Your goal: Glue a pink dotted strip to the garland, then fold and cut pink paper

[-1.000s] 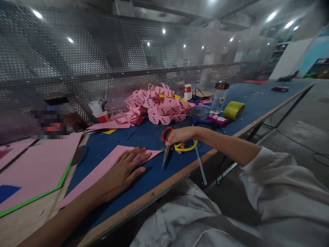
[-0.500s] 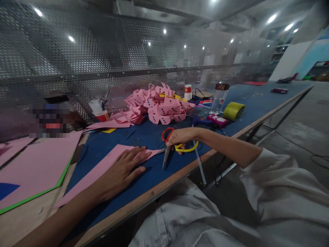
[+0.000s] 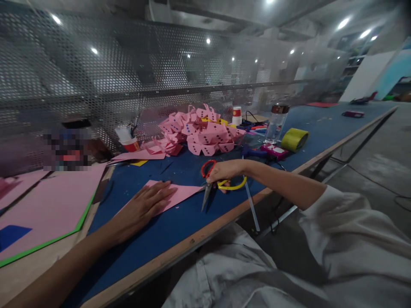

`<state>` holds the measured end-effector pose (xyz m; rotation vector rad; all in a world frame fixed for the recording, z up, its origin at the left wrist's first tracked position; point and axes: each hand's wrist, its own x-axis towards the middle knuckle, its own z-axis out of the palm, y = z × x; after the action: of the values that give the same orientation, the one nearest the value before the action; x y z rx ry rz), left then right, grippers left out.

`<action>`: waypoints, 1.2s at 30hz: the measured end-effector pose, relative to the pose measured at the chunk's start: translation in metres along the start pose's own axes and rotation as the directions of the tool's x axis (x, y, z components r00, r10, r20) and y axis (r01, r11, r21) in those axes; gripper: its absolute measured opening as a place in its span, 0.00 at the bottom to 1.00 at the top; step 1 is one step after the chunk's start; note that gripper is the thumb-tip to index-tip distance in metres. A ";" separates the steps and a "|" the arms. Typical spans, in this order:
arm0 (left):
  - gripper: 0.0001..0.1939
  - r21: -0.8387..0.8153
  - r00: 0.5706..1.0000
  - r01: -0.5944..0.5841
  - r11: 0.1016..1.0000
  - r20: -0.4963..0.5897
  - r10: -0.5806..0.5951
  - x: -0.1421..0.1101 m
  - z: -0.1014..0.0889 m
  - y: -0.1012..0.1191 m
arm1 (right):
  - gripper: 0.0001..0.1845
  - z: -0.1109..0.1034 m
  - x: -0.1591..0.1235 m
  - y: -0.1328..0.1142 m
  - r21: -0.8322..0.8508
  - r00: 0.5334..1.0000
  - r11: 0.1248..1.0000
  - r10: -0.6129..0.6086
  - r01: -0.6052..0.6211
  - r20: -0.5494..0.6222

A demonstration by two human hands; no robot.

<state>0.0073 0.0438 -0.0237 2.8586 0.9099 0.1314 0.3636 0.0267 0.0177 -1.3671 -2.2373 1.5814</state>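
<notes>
My left hand (image 3: 146, 203) lies flat on a pink paper sheet (image 3: 184, 194), fingers stretched out, pressing it to the blue tabletop. Much of the sheet is hidden under that hand and forearm. My right hand (image 3: 223, 171) grips a pair of scissors (image 3: 207, 196) with one red and one yellow handle loop. The scissor blades are parted, and one points at the sheet's narrow right tip, touching or very near it. Behind the hands sits a heap of folded pink paper pieces (image 3: 208, 139) with dark dots on them.
Large pink sheets (image 3: 48, 205) with a green edge lie at the left. Along the back are a red-and-white cup (image 3: 130, 144) and a glass bottle (image 3: 276, 124). A roll of yellow-green tape (image 3: 294, 140) stands at right. The table's wooden edge (image 3: 192, 241) runs before my lap.
My left hand has slid back to the left along the pink sheet, exposing more of its right part. The scissors stay nearly in place. The view has shifted slightly.
</notes>
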 end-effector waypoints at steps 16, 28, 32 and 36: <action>0.27 0.045 0.999 -0.015 0.999 -0.030 0.016 0.001 0.003 0.001 | 0.18 0.010 0.004 -0.010 -0.006 1.000 1.000 0.022 -0.022 -0.007; 0.28 0.012 0.995 0.058 0.998 -0.086 -0.057 0.003 0.011 0.013 | 0.24 -0.010 0.003 0.012 -0.021 0.999 0.999 -0.047 0.047 -0.001; 0.28 -0.155 0.982 0.087 0.984 -0.150 -0.111 0.003 0.001 0.009 | 0.24 -0.010 0.005 0.016 -0.018 0.999 0.999 -0.043 0.043 0.010; 0.30 -0.089 0.981 0.111 0.990 -0.150 -0.123 0.002 0.000 -0.004 | 0.24 -0.007 0.007 0.012 -0.017 0.999 0.999 -0.045 0.046 0.022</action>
<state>0.0066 0.0478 -0.0240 2.7427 1.0732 0.3736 0.3701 0.0370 0.0086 -1.2997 -2.2827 1.5735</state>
